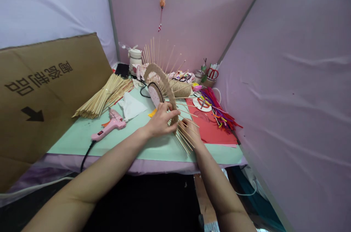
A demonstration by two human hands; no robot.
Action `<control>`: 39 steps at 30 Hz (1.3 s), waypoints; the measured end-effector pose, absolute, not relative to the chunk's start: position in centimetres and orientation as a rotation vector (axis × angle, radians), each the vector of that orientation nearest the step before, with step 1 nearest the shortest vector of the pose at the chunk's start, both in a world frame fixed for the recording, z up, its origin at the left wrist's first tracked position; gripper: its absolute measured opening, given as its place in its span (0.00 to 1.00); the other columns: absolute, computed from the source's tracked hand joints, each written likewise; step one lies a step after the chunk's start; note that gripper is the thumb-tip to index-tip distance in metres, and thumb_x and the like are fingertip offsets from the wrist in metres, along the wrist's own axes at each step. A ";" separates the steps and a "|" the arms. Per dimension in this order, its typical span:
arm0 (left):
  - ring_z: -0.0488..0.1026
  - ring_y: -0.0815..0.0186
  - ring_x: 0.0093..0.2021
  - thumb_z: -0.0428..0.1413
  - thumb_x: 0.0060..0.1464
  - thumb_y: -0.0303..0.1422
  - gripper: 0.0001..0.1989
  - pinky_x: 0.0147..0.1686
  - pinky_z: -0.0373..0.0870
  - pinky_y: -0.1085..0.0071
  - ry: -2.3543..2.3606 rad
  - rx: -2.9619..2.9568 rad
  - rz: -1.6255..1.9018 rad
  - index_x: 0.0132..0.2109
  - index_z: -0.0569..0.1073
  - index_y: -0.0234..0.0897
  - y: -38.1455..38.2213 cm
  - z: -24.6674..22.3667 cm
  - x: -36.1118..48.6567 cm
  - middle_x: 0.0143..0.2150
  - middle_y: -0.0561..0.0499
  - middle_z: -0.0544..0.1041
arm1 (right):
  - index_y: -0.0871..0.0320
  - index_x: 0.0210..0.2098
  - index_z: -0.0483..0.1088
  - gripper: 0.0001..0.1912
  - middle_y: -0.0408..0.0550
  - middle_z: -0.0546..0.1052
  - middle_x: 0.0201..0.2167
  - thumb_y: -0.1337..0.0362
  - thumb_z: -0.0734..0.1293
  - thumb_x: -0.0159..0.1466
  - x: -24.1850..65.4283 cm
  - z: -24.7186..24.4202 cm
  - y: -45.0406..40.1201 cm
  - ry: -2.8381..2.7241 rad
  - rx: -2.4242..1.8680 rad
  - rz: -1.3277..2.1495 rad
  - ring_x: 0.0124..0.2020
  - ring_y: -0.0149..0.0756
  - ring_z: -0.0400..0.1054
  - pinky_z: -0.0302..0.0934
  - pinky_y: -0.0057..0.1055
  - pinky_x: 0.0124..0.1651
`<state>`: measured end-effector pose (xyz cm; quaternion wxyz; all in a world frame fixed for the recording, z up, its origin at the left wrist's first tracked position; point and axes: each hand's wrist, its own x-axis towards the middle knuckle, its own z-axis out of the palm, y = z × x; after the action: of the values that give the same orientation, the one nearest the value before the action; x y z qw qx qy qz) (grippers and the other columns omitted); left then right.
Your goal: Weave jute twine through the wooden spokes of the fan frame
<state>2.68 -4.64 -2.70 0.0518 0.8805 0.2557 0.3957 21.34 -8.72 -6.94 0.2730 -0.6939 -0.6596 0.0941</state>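
Observation:
A round frame [167,85] of brown cardboard ring with thin sticks radiating from it stands tilted on edge over the table. Inside the ring is a pink patterned disc [155,94] with a dark rim. My left hand [163,119] is closed on the near lower part of the ring, fingers over its edge. Behind the lower sticks, my right hand [190,132] is closed with bent fingers among them; the sticks partly cover its fingertips, and what they pinch is too small to make out.
A pink glue gun [111,125] lies left, near a stick bundle [102,94] and white tissue [131,105]. A cardboard sheet [49,89] stands far left. Right are red sheets [214,129], pipe cleaners [219,109] and scissors in a pot [212,73]. A twine roll [181,88] and white bottle [135,59] sit behind.

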 end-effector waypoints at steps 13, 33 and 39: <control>0.60 0.58 0.46 0.56 0.57 0.37 0.14 0.50 0.64 0.59 0.780 2.674 1.226 0.50 0.74 0.39 -4.7 -2.7 2.8 0.44 0.46 0.61 | 0.57 0.48 0.73 0.17 0.55 0.77 0.47 0.67 0.59 0.63 25.3 -3.8 -10.8 -1.883 -1.522 0.385 0.48 0.42 0.69 0.61 0.39 0.52; 0.61 0.58 0.46 0.56 0.58 0.39 0.18 0.50 0.66 0.58 0.742 2.652 1.218 0.53 0.72 0.40 -4.6 -3.1 2.5 0.44 0.46 0.61 | 0.57 0.41 0.75 0.12 0.47 0.77 0.35 0.57 0.65 0.64 21.7 -6.0 -12.0 -1.681 -1.243 0.788 0.37 0.37 0.70 0.64 0.32 0.43; 0.66 0.62 0.45 0.56 0.55 0.31 0.21 0.47 0.69 0.62 0.597 2.392 1.404 0.55 0.62 0.41 -5.2 -3.9 1.8 0.46 0.47 0.64 | 0.54 0.54 0.71 0.19 0.49 0.78 0.41 0.58 0.62 0.66 21.6 -6.9 -11.5 -1.697 -1.313 0.739 0.39 0.38 0.71 0.65 0.35 0.46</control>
<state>1.76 -5.21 -3.92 0.1519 0.8334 0.2080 0.4891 21.58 -11.54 -6.86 0.4226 -0.5244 -0.6778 0.2951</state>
